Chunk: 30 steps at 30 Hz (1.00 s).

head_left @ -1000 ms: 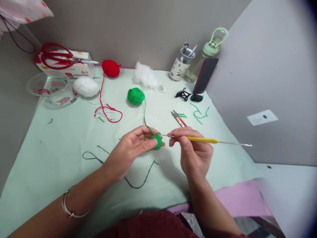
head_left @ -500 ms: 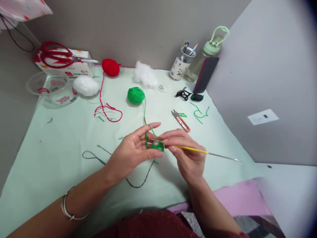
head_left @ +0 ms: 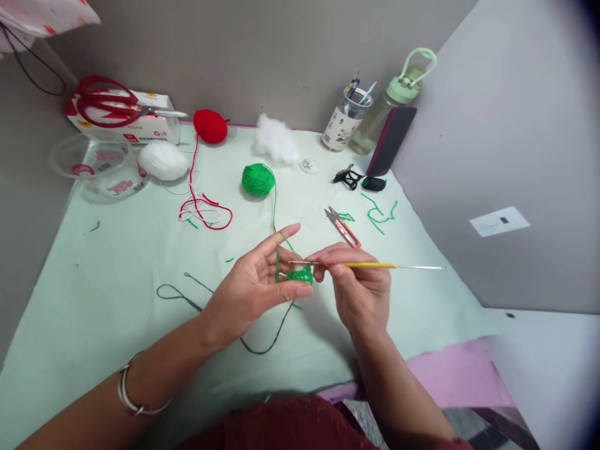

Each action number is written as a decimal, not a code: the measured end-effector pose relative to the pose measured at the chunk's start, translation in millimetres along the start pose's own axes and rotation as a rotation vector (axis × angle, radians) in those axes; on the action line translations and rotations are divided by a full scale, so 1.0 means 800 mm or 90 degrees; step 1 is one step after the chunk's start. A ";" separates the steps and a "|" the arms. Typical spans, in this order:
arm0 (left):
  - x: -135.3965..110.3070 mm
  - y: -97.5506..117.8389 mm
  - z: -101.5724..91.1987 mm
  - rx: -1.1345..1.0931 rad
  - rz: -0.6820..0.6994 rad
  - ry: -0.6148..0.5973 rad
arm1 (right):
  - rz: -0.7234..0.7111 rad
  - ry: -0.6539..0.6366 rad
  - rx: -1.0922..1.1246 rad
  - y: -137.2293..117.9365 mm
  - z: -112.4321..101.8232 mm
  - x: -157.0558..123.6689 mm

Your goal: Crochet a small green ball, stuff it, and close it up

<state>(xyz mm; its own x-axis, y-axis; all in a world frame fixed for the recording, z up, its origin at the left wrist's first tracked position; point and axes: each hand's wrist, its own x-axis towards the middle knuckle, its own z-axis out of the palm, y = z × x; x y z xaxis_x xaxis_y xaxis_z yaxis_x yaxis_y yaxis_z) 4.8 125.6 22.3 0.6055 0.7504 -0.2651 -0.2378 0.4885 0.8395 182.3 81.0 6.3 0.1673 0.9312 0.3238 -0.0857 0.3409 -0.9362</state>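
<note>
My left hand [head_left: 255, 281] pinches a small green crochet piece [head_left: 300, 274] between thumb and fingers, its index finger stretched out with green yarn looped over it. White stuffing shows at the top of the piece. In my right hand [head_left: 359, 284] is a crochet hook [head_left: 370, 265] with a yellow grip and metal ends, held like a pencil. Its left tip lies just above the piece, against the yarn. From the left hand the strand runs up to a green yarn ball [head_left: 257, 180] on the table.
Small orange-handled snips [head_left: 343, 227] lie beyond my right hand. Farther back are a red yarn ball [head_left: 210, 127], a white yarn ball [head_left: 164, 160], fluffy stuffing [head_left: 276, 140], a pen jar [head_left: 344, 122] and a bottle [head_left: 387, 119]. A dark cord [head_left: 262, 353] lies under my left forearm.
The crochet hook has swung closer to level, its right end rising. Its left tip has come up above the green piece, which has turned slightly in my left fingers.
</note>
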 end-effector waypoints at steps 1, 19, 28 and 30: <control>0.000 0.000 0.001 -0.008 0.010 0.019 | 0.013 -0.001 0.020 0.000 0.000 0.001; 0.000 -0.011 0.002 0.376 0.135 0.047 | 0.281 0.039 0.197 0.002 0.008 0.009; 0.003 -0.014 -0.003 0.315 0.163 0.058 | 0.171 0.014 0.131 -0.002 -0.001 0.013; 0.002 -0.013 -0.004 0.314 0.166 0.054 | 0.148 0.019 0.117 -0.001 -0.003 0.011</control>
<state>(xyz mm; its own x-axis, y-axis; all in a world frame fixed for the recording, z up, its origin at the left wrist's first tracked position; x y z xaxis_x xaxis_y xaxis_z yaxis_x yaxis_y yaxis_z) 6.2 123.2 11.6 0.5063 0.8614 -0.0393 0.0241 0.0315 0.9992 186.0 88.4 9.2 0.1510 0.9838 0.0971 -0.3012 0.1393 -0.9433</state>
